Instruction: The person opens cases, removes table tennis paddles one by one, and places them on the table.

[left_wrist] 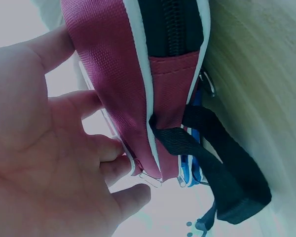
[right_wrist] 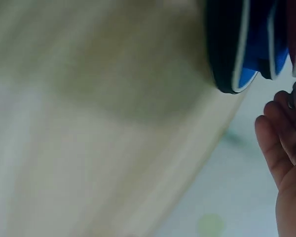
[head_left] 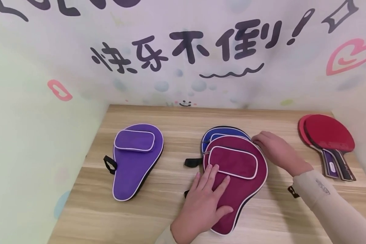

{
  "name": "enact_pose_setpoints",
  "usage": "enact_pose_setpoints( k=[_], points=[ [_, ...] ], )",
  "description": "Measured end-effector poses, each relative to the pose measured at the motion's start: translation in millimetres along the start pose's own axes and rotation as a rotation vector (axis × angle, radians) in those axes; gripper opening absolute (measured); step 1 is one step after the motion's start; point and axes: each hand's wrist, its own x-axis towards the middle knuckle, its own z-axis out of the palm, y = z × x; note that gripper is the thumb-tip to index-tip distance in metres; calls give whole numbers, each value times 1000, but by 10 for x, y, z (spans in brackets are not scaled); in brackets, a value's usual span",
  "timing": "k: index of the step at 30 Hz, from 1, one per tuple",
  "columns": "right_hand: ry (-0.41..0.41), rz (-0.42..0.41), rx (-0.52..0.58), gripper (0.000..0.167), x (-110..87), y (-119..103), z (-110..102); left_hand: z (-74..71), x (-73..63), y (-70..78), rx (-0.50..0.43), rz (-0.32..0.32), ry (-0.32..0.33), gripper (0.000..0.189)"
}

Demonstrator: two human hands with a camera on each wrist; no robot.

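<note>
A maroon table tennis paddle case (head_left: 233, 162) with white piping and a front pocket lies on top of a blue paddle case (head_left: 224, 130), whose upper edge shows behind it. My left hand (head_left: 198, 206) rests on the maroon case's left side with fingers spread. In the left wrist view, a closed stretch of zipper (left_wrist: 172, 24) and a black strap loop (left_wrist: 237, 177) show along the case's side. At the maroon case's upper right edge, my right hand (head_left: 276, 152) pinches a small metal zipper pull (right_wrist: 291, 101), partly hidden by the fingers.
A purple paddle case (head_left: 135, 166) with a black loop lies at the left. Two red paddles (head_left: 329, 132) overlap at the right of the wooden table (head_left: 170, 217). A printed white wall (head_left: 183, 88) stands behind. A small dark item (head_left: 293, 191) shows beside the right sleeve.
</note>
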Motion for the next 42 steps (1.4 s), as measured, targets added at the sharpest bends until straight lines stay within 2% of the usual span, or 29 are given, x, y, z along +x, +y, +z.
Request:
enact_pose_setpoints(
  k=[4,6,11,17,20,26,32,37,39,42],
  points=[
    [119,5,27,19,-226,17,23,-18,-1,4,-11,-4,-7,77],
    [150,8,29,22,-334,19,16,-30,11,15,-4,-2,-19,77],
    [157,49,35,25,-579,-11,-12,-37,34,39,19,-5,-33,77],
    [169,90,54,22,-797,-91,-21,-14,40,37,37,-23,21,75],
    [195,84,66,23,-880,-139,-20,0,63,30,23,-29,41,74],
    [258,32,120,22,-942,-268,23,6,141,-17,4,-57,68,74],
    [282,-52,195,4,-944,-463,123,-15,227,-57,-11,-96,63,75],
    [281,-127,227,34,-915,-618,223,-50,293,-69,-45,-118,61,76],
    [278,-155,243,37,-905,-682,264,-56,319,-72,-58,-126,60,75],
    [263,-184,271,26,-910,-793,306,-65,358,-70,-68,-137,64,75]
  ],
)
